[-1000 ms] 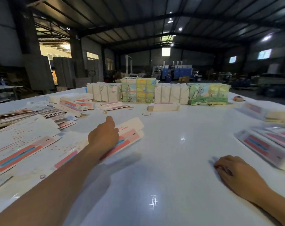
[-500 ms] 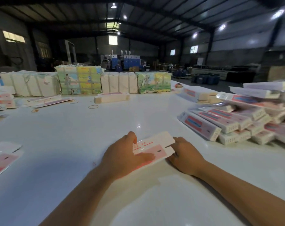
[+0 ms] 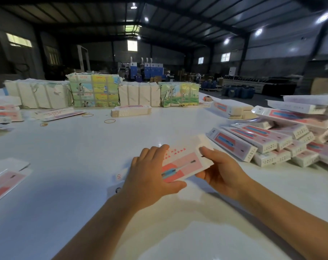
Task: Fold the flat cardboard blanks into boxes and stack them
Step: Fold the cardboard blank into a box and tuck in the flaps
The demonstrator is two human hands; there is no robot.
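Note:
A flat cardboard blank (image 3: pixel 185 162), white with a pink panel and red print, is held just above the white table (image 3: pixel 84 166) in front of me. My left hand (image 3: pixel 151 177) grips its near left part, thumb under the edge and fingers over the top. My right hand (image 3: pixel 221 171) holds its right end. A pile of folded pink-and-white boxes (image 3: pixel 268 145) lies stacked at the right, close to my right hand.
More flat blanks (image 3: pixel 3 182) lie at the left edge and far left (image 3: pixel 5 113). Wrapped bundles (image 3: pixel 95 91) line the far side, with a small banded stack (image 3: pixel 131 110) in front and rubber bands (image 3: pixel 109 121) nearby.
My left hand dragged a blank from the left pile to the middle. My right hand came over and took its right end. The blank now sits lifted and tilted between both hands.

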